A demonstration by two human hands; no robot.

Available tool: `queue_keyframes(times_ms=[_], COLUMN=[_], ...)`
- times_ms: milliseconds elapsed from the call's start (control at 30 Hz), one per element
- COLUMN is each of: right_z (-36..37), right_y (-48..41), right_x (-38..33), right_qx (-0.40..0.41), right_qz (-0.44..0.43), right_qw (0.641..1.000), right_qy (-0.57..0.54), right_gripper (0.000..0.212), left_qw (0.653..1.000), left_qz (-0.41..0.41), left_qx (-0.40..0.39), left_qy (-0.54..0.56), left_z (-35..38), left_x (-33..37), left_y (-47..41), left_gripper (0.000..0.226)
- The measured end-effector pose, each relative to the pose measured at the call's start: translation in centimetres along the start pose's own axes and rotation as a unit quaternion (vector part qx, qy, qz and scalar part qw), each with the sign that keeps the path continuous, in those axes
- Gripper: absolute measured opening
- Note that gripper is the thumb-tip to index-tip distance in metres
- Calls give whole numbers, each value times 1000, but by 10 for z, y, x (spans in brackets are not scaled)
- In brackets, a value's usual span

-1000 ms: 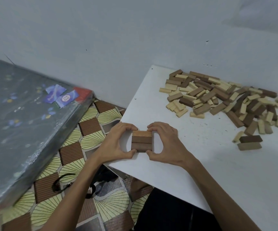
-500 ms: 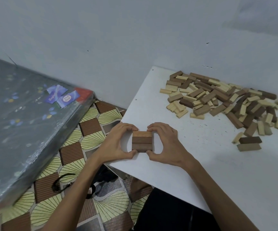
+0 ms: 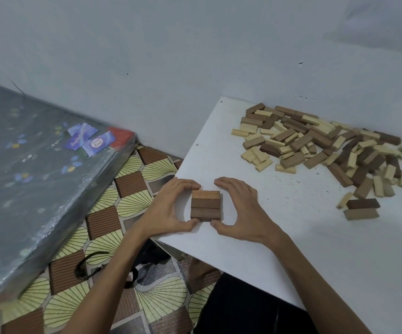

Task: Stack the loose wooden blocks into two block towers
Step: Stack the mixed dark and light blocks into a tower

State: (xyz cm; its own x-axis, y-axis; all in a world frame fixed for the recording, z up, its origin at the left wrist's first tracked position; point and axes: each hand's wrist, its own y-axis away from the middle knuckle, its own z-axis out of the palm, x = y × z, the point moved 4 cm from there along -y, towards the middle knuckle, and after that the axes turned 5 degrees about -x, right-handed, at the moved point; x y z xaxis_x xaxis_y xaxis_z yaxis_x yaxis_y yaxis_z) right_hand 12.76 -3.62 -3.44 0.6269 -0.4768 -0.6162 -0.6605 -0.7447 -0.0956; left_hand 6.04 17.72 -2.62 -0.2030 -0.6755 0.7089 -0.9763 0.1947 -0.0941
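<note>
Two hands, left hand [image 3: 171,208] and right hand [image 3: 241,210], each pinching one side of the brown block stack [image 3: 206,205]

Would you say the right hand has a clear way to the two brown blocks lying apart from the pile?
Probably yes: only bare table lies between the right hand and the two blocks, though it is cupped round the stack.

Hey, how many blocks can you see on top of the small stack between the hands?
3 atop the stack, side by side: a light block farthest, a middle block, a near block. More underneath may be hidden.
</note>
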Motion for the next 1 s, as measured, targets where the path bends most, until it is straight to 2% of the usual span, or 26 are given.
queue_keyframes(times_ms=[300,533,667,767,1000], right_z=[-12,-59,-83,-98,-149], right_y=[12,54,81,103,163], right_x=[-5,0,15,28,77], right_qx=[-3,25,34,55,127], right_qz=[9,52,78,100,230], right_qw=[1000,998,994,988,951], right_qy=[-29,31,75,102,160], right_gripper=[86,61,55,47,27], left_qw=[998,1000,985,974,971], left_qz=[-31,13,75,82,89], left_qx=[-9,-3,-10,-20,-83], left_qy=[52,-14,-154,-208,-208], left_z=[-6,6,25,41,101], left_x=[8,53,87,112,179], left_y=[4,-14,-38,-58,-117], left_gripper=[87,78,66,61,47])
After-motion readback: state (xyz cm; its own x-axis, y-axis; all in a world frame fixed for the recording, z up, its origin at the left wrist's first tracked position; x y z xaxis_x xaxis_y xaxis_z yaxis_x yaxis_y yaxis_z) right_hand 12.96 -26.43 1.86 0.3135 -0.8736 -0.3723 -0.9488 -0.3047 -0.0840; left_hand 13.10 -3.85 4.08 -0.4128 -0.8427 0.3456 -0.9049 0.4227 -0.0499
